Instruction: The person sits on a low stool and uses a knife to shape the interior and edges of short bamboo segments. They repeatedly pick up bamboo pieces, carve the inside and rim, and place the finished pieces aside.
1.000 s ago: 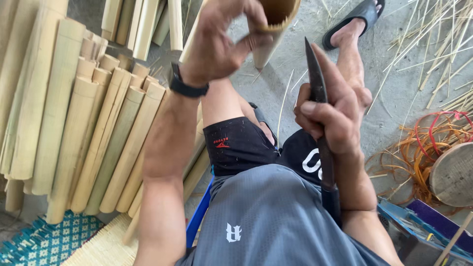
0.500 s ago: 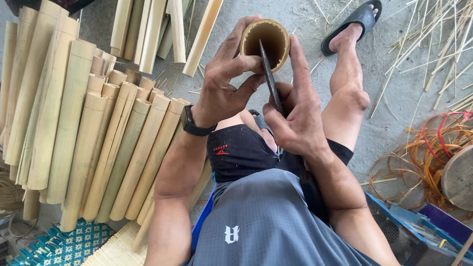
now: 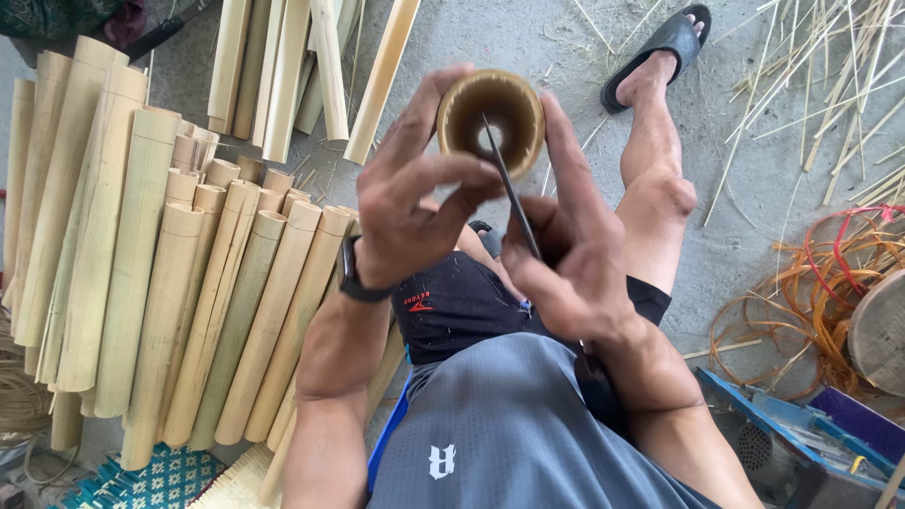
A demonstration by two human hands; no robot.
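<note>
Left hand (image 3: 410, 203) gripping bamboo tube (image 3: 490, 118) rim, right hand (image 3: 566, 250) clenched on knife (image 3: 509, 188), blade across tube mouth, split bamboo slats (image 3: 170, 273) stacked left

Grey concrete floor (image 3: 528, 38) in even daylight, scattered with thin bamboo slivers (image 3: 830, 85). Split bamboo sections (image 3: 189, 283) lie in rows at the left. Coiled orange cane (image 3: 811, 302) and a blue patterned mat (image 3: 151, 481) lie at the edges.

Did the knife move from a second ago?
Yes. The knife was held apart from the bamboo tube, over the person's thigh; now the right hand has swung it across, and its blade lies over the tube's open end.
</note>
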